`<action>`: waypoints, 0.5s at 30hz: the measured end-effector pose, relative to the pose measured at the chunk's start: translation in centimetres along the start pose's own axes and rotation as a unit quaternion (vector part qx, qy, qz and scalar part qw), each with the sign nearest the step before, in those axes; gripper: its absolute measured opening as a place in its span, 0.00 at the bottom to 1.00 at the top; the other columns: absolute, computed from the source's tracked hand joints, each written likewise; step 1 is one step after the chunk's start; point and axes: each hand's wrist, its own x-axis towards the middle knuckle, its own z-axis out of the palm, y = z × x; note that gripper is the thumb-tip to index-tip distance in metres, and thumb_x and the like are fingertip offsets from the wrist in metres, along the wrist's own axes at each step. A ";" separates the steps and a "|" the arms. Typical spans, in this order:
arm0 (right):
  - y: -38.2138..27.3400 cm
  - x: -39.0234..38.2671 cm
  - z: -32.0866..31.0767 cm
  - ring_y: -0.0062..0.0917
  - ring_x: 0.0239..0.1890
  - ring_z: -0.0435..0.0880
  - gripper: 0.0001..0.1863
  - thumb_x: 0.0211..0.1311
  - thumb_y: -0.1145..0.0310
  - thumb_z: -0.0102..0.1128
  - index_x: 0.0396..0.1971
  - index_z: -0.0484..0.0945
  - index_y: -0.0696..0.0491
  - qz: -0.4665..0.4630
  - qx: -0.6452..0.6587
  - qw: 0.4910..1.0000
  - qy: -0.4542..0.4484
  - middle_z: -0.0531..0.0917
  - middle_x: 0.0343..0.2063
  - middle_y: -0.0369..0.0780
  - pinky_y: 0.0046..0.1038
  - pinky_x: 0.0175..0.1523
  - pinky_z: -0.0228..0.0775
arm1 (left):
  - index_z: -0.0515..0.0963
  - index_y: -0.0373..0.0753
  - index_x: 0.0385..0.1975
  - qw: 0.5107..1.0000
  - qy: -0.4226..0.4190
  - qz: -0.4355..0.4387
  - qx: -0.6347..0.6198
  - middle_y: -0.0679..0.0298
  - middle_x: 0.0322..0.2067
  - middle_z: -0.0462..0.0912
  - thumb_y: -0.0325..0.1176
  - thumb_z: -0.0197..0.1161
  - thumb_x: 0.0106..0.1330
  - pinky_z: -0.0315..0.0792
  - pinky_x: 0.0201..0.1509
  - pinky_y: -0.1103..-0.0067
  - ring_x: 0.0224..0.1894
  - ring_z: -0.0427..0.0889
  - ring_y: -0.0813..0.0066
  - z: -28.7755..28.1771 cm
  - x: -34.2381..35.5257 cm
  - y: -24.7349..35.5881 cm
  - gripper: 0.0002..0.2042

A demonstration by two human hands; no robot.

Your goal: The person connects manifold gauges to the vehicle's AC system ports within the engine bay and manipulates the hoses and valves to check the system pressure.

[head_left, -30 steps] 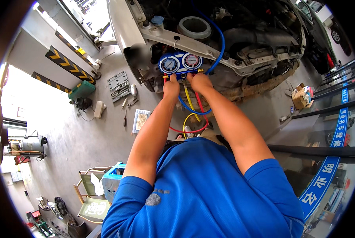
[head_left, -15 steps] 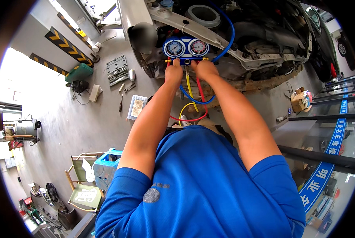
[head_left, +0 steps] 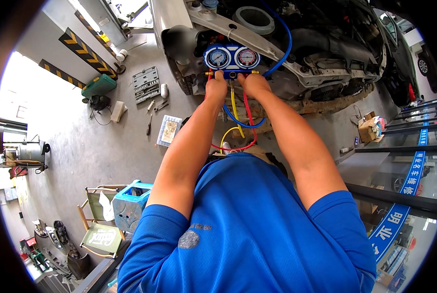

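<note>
A blue manifold gauge set (head_left: pixel 232 57) with two round dials is held up at the front of a car (head_left: pixel 316 73) with its bumper off and bonnet area uncovered. My left hand (head_left: pixel 216 86) grips the lower left of the manifold, thumb up beside a brass fitting. My right hand (head_left: pixel 254 85) grips its lower right, by the other brass fitting. A yellow hose (head_left: pixel 234 107) hangs from the middle. A red hose (head_left: pixel 248 110) and a blue hose (head_left: pixel 289 36) loop down and round it, the blue one also running up into the engine bay. My fingertips are partly hidden.
On the floor at left lie a socket case (head_left: pixel 145 83), loose tools (head_left: pixel 150 122), a plastic tray (head_left: pixel 168 131) and a green case (head_left: pixel 101 84). A folding chair (head_left: pixel 101 224) and blue stool (head_left: pixel 130 205) stand lower left. Cardboard boxes (head_left: pixel 370 126) and glass panels (head_left: pixel 404 171) are at right.
The manifold and both my hands appear higher and slightly further right in the picture, along with the car and surroundings as the view shifts. The grip on the manifold looks the same.
</note>
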 end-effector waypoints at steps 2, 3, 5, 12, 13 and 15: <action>0.1 0.0 0.1 0.43 0.46 0.78 0.30 0.64 0.45 0.38 0.37 0.80 0.59 -0.008 0.004 1.000 0.002 0.80 0.41 0.51 0.38 0.50 0.68 | 0.75 0.31 0.27 0.998 -0.004 -0.034 -0.045 0.56 0.20 0.75 0.55 0.49 0.59 0.64 0.26 0.70 0.23 0.74 0.64 0.3 0.5 -0.6 0.26; 0.5 0.2 0.4 0.44 0.45 0.78 0.31 0.64 0.44 0.38 0.37 0.80 0.60 -0.016 0.001 1.000 0.009 0.80 0.40 0.51 0.38 0.50 0.68 | 0.74 0.33 0.24 0.995 -0.016 -0.063 -0.073 0.59 0.18 0.72 0.55 0.49 0.59 0.62 0.23 0.71 0.20 0.71 0.66 0.4 -0.3 0.2 0.25; 0.9 0.5 0.7 0.44 0.44 0.78 0.33 0.64 0.44 0.38 0.36 0.79 0.61 -0.021 0.003 1.000 0.021 0.80 0.38 0.52 0.38 0.49 0.68 | 0.71 0.37 0.20 0.991 -0.027 -0.087 -0.103 0.62 0.14 0.68 0.56 0.49 0.59 0.57 0.18 0.72 0.16 0.67 0.68 0.5 -0.9 0.6 0.24; 0.7 0.6 0.7 0.43 0.44 0.78 0.33 0.63 0.43 0.38 0.36 0.79 0.60 -0.006 0.015 1.000 0.011 0.80 0.38 0.51 0.37 0.48 0.69 | 0.65 0.43 0.15 0.975 -0.056 -0.131 -0.170 0.68 0.10 0.60 0.58 0.49 0.58 0.50 0.15 0.76 0.10 0.57 0.74 -0.1 -2.1 1.7 0.23; 0.7 0.5 0.6 0.43 0.44 0.78 0.32 0.63 0.43 0.38 0.37 0.79 0.60 -0.002 0.016 1.000 0.010 0.80 0.38 0.51 0.37 0.48 0.69 | 0.64 0.44 0.15 0.970 -0.067 -0.150 -0.181 0.69 0.10 0.59 0.58 0.48 0.58 0.49 0.15 0.76 0.10 0.56 0.75 -0.2 -2.6 2.2 0.23; 0.6 0.4 0.4 0.43 0.44 0.78 0.32 0.63 0.43 0.39 0.37 0.79 0.60 -0.005 0.018 1.000 0.003 0.80 0.38 0.51 0.37 0.49 0.68 | 0.63 0.45 0.14 0.966 -0.069 -0.160 -0.191 0.70 0.10 0.57 0.58 0.48 0.58 0.47 0.15 0.77 0.10 0.54 0.75 -0.5 -3.2 2.8 0.23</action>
